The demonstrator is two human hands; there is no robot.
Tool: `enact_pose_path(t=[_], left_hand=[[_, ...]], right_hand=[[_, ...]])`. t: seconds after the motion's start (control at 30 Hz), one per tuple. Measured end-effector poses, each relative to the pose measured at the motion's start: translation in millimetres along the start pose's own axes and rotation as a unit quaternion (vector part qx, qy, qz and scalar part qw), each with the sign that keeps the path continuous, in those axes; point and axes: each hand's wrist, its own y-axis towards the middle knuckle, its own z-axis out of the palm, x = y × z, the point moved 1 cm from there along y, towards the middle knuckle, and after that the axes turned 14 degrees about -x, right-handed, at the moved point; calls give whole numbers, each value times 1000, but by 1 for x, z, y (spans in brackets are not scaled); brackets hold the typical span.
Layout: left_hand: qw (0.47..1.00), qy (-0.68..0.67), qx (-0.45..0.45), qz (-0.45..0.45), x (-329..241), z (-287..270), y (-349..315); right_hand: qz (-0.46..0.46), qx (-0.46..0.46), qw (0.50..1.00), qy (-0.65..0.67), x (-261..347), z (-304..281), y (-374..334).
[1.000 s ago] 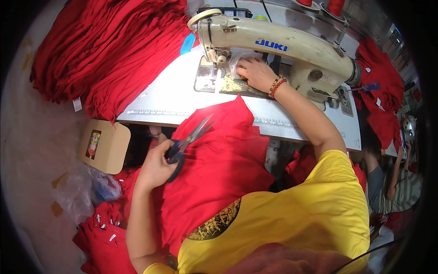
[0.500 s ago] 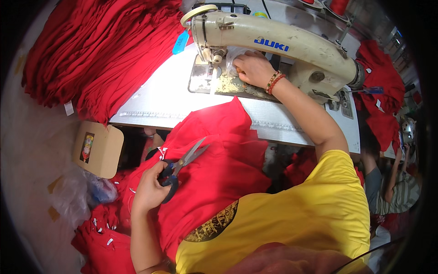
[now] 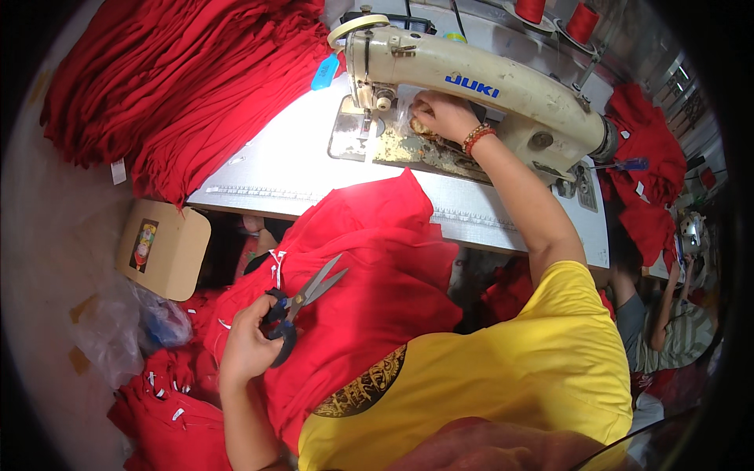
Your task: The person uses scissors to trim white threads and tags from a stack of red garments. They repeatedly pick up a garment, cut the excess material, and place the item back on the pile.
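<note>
My left hand (image 3: 248, 342) is closed on the dark handles of a pair of scissors (image 3: 312, 291), whose blades stand slightly apart over red fabric (image 3: 369, 259) in my lap. Under the arm of a cream sewing machine (image 3: 463, 69), my right hand (image 3: 449, 118) has its fingers around a golden-brown lump (image 3: 422, 126), perhaps a piece of food. Clear plastic (image 3: 404, 104) lies beside those fingers, near the needle area. The hand partly hides the lump, so its kind is unclear.
A large pile of red garments (image 3: 181, 86) covers the table's left. A cardboard box (image 3: 165, 250) and plastic bags (image 3: 118, 337) are below it. Red thread cones (image 3: 582, 23) stand behind the machine; a screwdriver (image 3: 631, 164) is at its right. Another person (image 3: 677, 334) sits at far right.
My right hand has shifted slightly, and the golden-brown lump now shows in its fingers. The scissors have moved slightly down and left in my left hand. The whole view has shifted a little.
</note>
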Motion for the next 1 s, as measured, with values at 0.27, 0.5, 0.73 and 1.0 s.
enact_pose_path(t=[0.27, 0.5, 0.73, 1.0], left_hand=[[998, -57, -27, -28, -2, -10, -21], [960, -195, -169, -106, 4, -33, -69], [859, -161, -481, -64, 23, -114, -153], [715, -48, -681, -150, 27, -150, -296]], right_hand=[[186, -68, 965, 173, -11, -15, -20], [171, -52, 908, 378, 103, -54, -59], [-99, 381, 292, 871, 315, -132, -67], [-169, 494, 358, 774, 401, -115, -82]])
